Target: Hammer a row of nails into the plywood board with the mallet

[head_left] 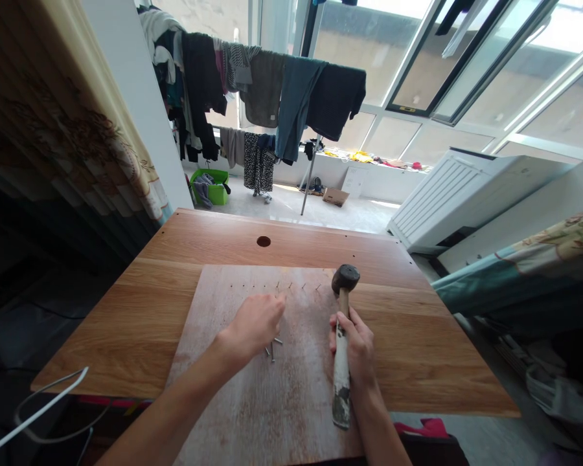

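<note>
My right hand (357,343) grips a rubber mallet (341,372) by its worn, white-smeared handle, the black head pointing up and away from me. Below the row of nails, my left hand (258,321) is closed over the board (233,401), fingertips pinched together; what they hold is too small to make out. Several thin nails (290,285) stick up, tilted, along the far part of the board. To their left, the row continues as small dark dots (243,285). A few loose nails (273,351) lie just under my left hand.
The board rests on a wooden desk (418,349) with a round hole (263,241) near its far edge. Beyond stand a clothes rack with hanging laundry (298,97) and a green basket (218,193). A white cable (43,414) hangs at the lower left.
</note>
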The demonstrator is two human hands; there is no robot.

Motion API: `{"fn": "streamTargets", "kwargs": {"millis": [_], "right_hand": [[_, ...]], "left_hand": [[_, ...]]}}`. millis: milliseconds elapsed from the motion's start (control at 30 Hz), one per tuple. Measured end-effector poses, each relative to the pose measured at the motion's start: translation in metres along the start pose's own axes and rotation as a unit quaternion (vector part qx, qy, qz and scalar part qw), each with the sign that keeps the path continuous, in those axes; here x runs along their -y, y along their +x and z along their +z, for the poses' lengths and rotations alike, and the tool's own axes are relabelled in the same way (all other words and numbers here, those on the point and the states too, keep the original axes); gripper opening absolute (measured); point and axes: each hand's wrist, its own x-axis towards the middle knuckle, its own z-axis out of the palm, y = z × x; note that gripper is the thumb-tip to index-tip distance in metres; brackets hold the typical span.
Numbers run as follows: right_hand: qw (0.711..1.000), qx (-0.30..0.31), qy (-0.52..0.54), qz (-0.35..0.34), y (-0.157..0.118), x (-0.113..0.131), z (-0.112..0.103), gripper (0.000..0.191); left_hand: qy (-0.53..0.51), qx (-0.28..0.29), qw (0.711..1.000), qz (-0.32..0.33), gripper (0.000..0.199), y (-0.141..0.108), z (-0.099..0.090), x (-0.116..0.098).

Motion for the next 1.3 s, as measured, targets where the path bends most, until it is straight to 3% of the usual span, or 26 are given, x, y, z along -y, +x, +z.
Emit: {"fn": "streamTargets", "kwargs": {"millis": [100,200,300,467,867,1133,1300], "right_hand": [[1.0,-0.001,0.007,-0.001,0.0,-0.002,-0.001,0.032],[1.0,0.004,0.012,0.0,0.001,-0.004,-0.002,0.033],[1.0,0.002,0.005,-0.001,0.003,-0.005,-0.003,0.034],[1.0,-0.01,0.008,-0.002,0.004,-0.004,-0.002,0.039],[1.0,-0.02,0.013,-0.005,0.002,-0.002,-0.002,0.034],[1.0,-0.011,0.022,-0.014,-0.002,-0.002,-0.002,0.035],[0.998,0.049,0.021,-0.02,-0.013,0.013,0.012,0.034]], "left_hand": [[-0.089,-0.08,0.993,-0.004,0.019,0.011,-0.002,0.025],[-0.211,-0.184,0.96,0.003,0.015,0.021,0.0,0.049],[-0.291,-0.233,0.928,-0.014,0.011,0.025,0.007,0.06],[-0.307,-0.224,0.924,-0.042,0.011,0.023,0.02,0.061],[-0.22,-0.243,0.944,0.024,0.016,0.02,0.029,0.064],[-0.216,-0.242,0.946,0.015,0.01,0.019,0.027,0.062],[-0.226,-0.245,0.943,0.004,0.009,0.02,0.027,0.062]]}}
